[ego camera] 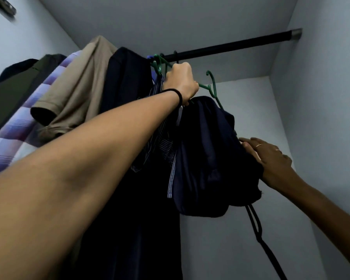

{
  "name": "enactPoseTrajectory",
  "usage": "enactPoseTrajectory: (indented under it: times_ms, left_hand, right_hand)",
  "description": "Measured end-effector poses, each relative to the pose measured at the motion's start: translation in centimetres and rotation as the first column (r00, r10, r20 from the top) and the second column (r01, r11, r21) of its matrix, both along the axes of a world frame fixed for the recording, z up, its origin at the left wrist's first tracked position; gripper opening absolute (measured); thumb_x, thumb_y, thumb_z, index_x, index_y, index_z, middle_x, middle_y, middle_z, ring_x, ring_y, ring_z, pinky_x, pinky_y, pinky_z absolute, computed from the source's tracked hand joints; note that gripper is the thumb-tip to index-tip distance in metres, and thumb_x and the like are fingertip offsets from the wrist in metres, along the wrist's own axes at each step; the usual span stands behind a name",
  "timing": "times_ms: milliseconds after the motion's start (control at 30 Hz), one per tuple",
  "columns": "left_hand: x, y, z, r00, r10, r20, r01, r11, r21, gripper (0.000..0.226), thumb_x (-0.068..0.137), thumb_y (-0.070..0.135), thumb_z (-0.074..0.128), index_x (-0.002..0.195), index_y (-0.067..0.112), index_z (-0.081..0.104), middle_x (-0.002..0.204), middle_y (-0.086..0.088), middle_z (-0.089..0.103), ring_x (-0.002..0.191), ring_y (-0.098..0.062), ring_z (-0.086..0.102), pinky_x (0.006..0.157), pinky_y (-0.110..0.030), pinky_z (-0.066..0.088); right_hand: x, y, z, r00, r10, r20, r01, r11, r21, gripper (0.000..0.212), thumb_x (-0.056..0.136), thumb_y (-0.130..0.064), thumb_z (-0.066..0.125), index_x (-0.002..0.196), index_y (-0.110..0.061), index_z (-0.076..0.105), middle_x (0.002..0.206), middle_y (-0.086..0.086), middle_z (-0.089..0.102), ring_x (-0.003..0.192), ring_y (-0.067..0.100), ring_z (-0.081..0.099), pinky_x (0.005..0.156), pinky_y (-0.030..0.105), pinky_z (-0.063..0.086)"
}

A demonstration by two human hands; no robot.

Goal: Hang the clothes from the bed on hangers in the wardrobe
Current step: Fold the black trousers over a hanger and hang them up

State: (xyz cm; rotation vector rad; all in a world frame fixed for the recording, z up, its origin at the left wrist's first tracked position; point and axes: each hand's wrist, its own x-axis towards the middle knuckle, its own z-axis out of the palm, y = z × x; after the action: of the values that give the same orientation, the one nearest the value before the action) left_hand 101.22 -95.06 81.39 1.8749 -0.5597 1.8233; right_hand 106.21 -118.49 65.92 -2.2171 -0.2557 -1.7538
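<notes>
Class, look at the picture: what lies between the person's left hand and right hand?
In the head view, the dark navy garment on the green hanger lies between the left hand, gripping the hanger, and the right hand, touching the garment.

2 hands [182,81], 1 rail [230,46], approx 7 garments [75,93], 2+ green hangers [211,85].

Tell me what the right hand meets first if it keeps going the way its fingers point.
The right hand points left and slightly up, its fingers already touching the dark navy garment that hangs from the green hanger. Going straight on, it would press into that fabric first; what lies behind is hidden.
</notes>
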Motion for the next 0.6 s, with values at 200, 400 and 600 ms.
enactPoseTrajectory:
  times_ms: [200,400,600]
  left_hand:
    - [1.3,-0.1,3.5,0.999,0.038,-0.008,-0.038,0.995,-0.089,0.014,0.087,0.01,0.058,0.074,0.006,0.052,0.089,-0.01,0.061,0.072,-0.028,0.063,0.059,-0.035,0.054]
    - [2.4,-0.5,7.6,0.998,0.058,0.025,-0.054,0.988,-0.141,0.017,0.089,0.009,0.057,0.102,0.0,0.062,0.112,-0.017,0.062,0.098,-0.036,0.064,0.069,-0.036,0.053]
    - [2.8,-0.6,10.1,0.99,0.129,0.059,-0.114,0.972,-0.205,0.025,0.092,0.009,0.056,0.114,-0.001,0.058,0.125,-0.018,0.055,0.115,-0.038,0.055,0.085,-0.042,0.049]
  right_hand:
    - [-1.2,-2.6,3.1,0.993,-0.09,0.073,0.088,0.996,0.028,0.08,0.081,-0.072,0.005,0.132,-0.034,0.054,0.146,-0.002,0.045,0.134,0.026,0.038,0.105,0.054,0.028]
    - [-1.4,-4.7,5.1,0.989,-0.093,0.116,0.095,0.995,-0.015,0.088,0.077,-0.077,0.003,0.102,-0.022,0.068,0.118,-0.002,0.062,0.109,0.024,0.054,0.096,0.047,0.04]
    - [-0.1,-5.8,5.8,0.991,-0.118,0.058,0.121,0.992,-0.034,0.081,0.076,-0.08,0.003,0.095,-0.035,0.067,0.132,-0.007,0.055,0.119,0.022,0.051,0.101,0.053,0.038]
